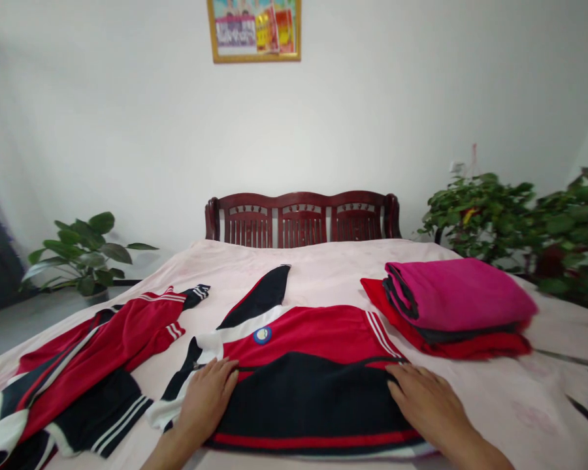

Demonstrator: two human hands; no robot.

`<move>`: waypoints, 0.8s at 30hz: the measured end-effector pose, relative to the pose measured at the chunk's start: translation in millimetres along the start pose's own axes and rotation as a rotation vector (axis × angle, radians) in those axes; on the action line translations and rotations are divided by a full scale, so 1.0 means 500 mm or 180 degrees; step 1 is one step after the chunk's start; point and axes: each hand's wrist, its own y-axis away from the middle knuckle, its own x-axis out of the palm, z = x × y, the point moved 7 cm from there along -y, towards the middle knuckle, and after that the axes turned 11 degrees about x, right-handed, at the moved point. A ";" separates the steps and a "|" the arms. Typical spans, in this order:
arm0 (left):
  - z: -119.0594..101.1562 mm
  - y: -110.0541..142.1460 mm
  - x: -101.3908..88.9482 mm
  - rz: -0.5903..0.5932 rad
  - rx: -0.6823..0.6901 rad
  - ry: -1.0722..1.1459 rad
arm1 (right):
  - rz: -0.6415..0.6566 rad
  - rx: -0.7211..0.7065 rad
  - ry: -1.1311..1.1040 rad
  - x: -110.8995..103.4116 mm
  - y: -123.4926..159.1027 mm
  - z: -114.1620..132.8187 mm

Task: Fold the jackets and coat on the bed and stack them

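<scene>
A red, navy and white track jacket [323, 398] lies sideways on the bed in front of me, with a round blue badge [262, 335] on its red part. One navy sleeve [259, 294] stretches away toward the headboard. My left hand [210, 391] rests on the jacket's white collar end, fingers laid out over the cloth. At the striped hem end, my right hand [424, 398] lies on the fabric with its fingers extended and thumb apart. Both palms face down, and neither hand visibly pinches the cloth. The jacket's far-side layers are partly hidden beneath it.
To the left lies a second, crumpled red and navy tracksuit garment [102, 365]. A folded stack of magenta and red cloth [460, 294] sits at the right. Pink bedding [333, 254] covers the bed up to a dark wooden headboard [301, 219]. Leafy plants [485, 215] stand beyond both sides.
</scene>
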 end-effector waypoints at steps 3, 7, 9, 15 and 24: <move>-0.037 -0.073 -0.016 -0.0317 0.0210 0.0542 | -0.0036 -0.0369 -0.0166 -0.051 -0.044 0.101; -0.110 -0.205 0.017 -0.0187 0.0480 0.1053 | 0.0217 -0.0685 -0.0378 -0.020 -0.100 0.219; -0.144 -0.267 0.046 -0.0046 0.0647 0.1040 | 0.0346 -0.0734 -0.0471 0.021 -0.115 0.249; -0.180 -0.375 0.148 0.0342 0.0951 0.0766 | 0.0357 -0.0727 -0.0651 0.115 -0.108 0.252; -0.150 -0.433 0.197 0.0498 0.0825 0.0082 | 0.0301 -0.0687 -0.0797 0.129 -0.112 0.245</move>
